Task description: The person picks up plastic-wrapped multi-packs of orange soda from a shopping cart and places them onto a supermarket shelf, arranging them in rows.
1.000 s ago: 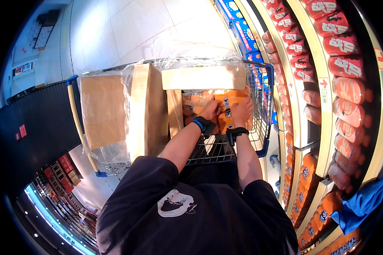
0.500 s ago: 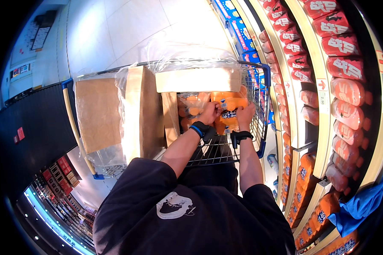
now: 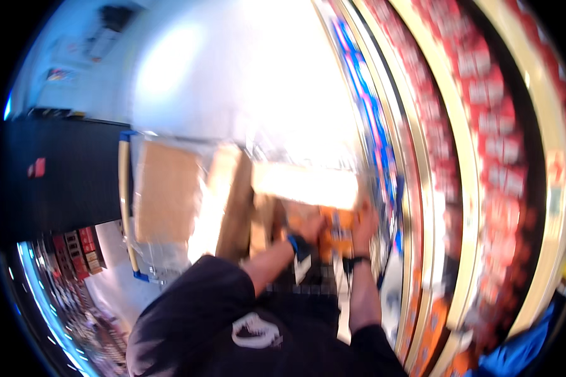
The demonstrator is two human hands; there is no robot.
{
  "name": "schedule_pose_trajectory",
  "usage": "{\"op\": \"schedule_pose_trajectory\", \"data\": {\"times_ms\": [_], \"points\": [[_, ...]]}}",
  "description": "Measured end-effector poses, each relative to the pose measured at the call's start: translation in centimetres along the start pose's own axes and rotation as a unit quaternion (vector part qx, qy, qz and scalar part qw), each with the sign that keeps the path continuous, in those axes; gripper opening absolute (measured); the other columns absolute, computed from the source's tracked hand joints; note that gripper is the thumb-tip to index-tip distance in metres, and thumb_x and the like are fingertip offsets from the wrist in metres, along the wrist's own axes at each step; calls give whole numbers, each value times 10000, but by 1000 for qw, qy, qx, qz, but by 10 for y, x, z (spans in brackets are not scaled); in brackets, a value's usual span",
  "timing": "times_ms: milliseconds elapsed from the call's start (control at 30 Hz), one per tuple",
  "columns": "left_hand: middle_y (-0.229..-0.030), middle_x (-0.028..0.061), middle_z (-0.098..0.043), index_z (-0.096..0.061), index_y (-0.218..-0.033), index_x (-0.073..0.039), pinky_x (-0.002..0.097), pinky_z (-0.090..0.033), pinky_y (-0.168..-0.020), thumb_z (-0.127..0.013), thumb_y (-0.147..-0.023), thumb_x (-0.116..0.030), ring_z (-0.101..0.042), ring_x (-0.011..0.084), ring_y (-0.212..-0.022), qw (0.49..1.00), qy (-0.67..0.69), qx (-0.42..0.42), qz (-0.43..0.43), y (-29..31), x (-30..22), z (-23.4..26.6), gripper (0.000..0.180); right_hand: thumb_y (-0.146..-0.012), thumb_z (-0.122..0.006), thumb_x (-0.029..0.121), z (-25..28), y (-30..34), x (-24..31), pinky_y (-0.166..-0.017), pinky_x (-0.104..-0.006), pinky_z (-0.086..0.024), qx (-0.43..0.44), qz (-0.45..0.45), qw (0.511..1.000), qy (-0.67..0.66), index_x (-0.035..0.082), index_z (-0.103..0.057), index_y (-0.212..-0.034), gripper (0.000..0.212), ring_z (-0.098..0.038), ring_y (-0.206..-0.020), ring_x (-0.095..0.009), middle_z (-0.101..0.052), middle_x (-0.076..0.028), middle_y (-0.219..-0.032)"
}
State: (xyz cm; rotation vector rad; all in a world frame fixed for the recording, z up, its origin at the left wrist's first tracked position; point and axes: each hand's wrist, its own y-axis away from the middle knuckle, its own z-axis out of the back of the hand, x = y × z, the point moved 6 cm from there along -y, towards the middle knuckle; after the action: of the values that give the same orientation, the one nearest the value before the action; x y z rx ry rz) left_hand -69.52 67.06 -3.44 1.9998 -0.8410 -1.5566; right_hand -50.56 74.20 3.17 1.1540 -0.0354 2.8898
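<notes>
Inside the shopping cart (image 3: 124,182), a plastic-wrapped pack of orange bottles (image 3: 337,231) sits between my hands. My left hand (image 3: 312,224) is closed at the left side of the pack, its fingers blurred. At the right side, my right hand (image 3: 363,226) is closed around the pack's edge, also smeared by motion. Just beyond the pack lies a long brown carton (image 3: 305,183). More orange bottles show dimly to the left of my left hand.
Upright cardboard (image 3: 227,198) and a flat brown sheet (image 3: 165,191) fill the cart's left part, with clear plastic film around them. Shelves (image 3: 462,125) of red and orange packs run along the right. A blue cloth (image 3: 525,345) hangs at lower right.
The view has shifted and blurred, so cart, cartons and hands appear lower in the picture. Both hands are still at the pack of orange bottles.
</notes>
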Motion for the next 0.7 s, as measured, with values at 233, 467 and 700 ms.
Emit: {"op": "schedule_pose_trajectory", "data": {"times_ms": [233, 467, 700], "points": [[-755, 122, -637, -628, -1053, 15, 383, -531, -616, -523, -932, -181, -630, 251, -680, 975, 38, -221, -6, -11, -40, -3, 253, -1002, -506, 271, -16, -31, -10, -1009, -431, -428, 50, -126, 986, -92, 26, -534, -1305, 390, -528, -1161, -402, -562, -225, -1215], [-1027, 208, -672, -631, -1163, -40, 456, -513, -796, -505, -948, -188, -659, 361, -895, 773, -484, 34, -408, -15, -131, -81, 290, -950, -591, 160, -9, -9, -19, -890, -464, -458, 15, -88, 996, 5, -9, -536, -1136, 258, -558, -1015, -426, -560, -228, -1050], [-944, 126, -612, -627, -1012, -105, 428, -469, -796, -585, -857, -213, -581, 333, -927, 638, -517, 201, -533, -68, -115, -116, 193, -956, -634, 173, -17, 32, -66, -797, -477, -462, -56, -185, 979, -59, -23, -582, -967, 203, -579, -889, -432, -600, -238, -935]]}}
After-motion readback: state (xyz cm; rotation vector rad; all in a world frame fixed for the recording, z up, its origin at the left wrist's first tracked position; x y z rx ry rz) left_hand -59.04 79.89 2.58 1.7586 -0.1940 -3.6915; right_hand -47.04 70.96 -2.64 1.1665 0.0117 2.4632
